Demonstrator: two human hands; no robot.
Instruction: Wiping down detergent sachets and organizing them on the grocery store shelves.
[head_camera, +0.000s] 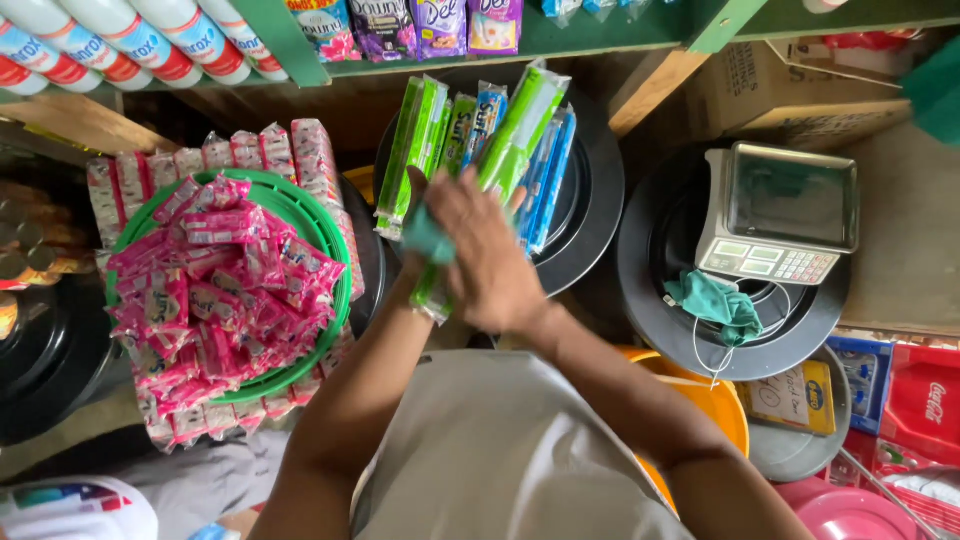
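Sachet basket (330, 240) left, sachet strips (520, 130) middle on a lid, scale (780, 215) right.

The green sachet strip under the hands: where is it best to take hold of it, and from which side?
Grip the green sachet strip near its lower end, about where the right hand lies on it, coming from the right. It is long, flat and probably limp, and its upper part leans on the black lid among other strips. The left hand is mostly hidden.
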